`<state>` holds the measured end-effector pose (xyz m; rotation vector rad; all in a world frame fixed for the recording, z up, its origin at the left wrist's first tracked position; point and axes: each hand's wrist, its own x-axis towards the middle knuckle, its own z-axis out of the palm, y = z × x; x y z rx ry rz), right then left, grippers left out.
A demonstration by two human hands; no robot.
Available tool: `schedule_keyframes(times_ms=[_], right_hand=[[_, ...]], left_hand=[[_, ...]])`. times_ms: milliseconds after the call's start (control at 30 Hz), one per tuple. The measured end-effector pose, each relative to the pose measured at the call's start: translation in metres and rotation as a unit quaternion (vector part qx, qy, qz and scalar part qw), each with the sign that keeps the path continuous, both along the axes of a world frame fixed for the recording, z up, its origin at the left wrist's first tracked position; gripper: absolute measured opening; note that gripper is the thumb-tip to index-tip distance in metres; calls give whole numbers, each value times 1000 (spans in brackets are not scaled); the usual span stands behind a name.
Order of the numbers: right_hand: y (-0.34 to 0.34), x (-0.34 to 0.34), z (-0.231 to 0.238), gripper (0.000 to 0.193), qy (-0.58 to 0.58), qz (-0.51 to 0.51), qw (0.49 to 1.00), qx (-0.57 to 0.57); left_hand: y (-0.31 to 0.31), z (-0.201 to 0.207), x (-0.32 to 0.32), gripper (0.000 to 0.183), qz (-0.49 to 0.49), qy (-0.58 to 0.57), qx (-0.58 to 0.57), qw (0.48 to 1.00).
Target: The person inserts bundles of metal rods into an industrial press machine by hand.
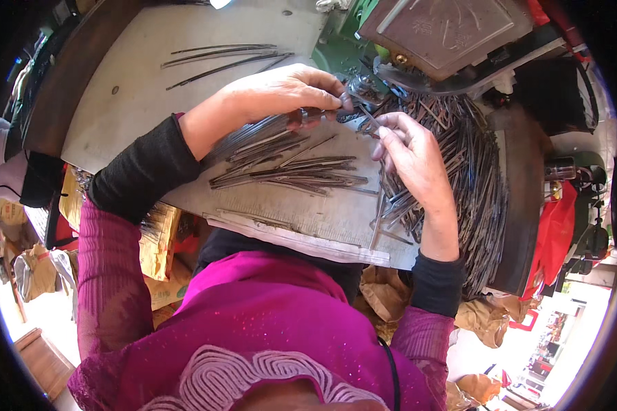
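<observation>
Steel-grey thin metal strips (288, 168) lie fanned across the middle of the pale, scuffed counter (137, 75), and a far larger heap of the same strips (476, 185) spills over its right edge. The left hand (281, 92) is clenched around a bundle of strips, pinching their ends between thumb and fingers near the counter's far edge. The right hand (411, 157) is also closed, its fingertips nipping a single strip just beside the left hand's bundle, right below the dark metal machine head (445, 34) at the far right corner.

To do this step well, the person would likely keep the bundle fanned so one strip separates cleanly, hold it near its tip, and keep fingertips apart from the machine's working parts.

A few loose strips (219, 58) rest well apart toward the far left corner. Crumpled brown paper bags (161, 246) sit below the near left edge, more brown paper (384, 288) below the near right edge, and a red cloth (555, 233) hangs off to the right.
</observation>
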<state>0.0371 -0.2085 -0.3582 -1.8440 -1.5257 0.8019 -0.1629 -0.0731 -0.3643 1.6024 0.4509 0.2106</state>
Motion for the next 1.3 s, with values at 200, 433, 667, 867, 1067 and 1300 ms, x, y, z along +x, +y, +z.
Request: schedule_keyframes(times_ms=[200, 433, 667, 867, 1067, 1300], right_hand=[[5, -9, 1, 21, 166, -18, 986, -3], [9, -12, -7, 23, 277, -32, 960, -1], [10, -13, -10, 25, 308, -27, 951, -4], [11, -12, -10, 26, 322, -28, 946, -14], [13, -7, -12, 26, 340, -36, 940, -10], [23, -8, -10, 26, 337, -64, 939, 31]], left_hand=[[5, -7, 3, 27, 4, -33, -64, 997], [7, -10, 6, 32, 78, 30, 23, 996], [3, -10, 8, 34, 57, 16, -40, 997], [4, -11, 9, 34, 54, 18, -25, 998], [8, -7, 16, 33, 50, 8, 78, 996], [22, -8, 28, 32, 80, -11, 101, 992]])
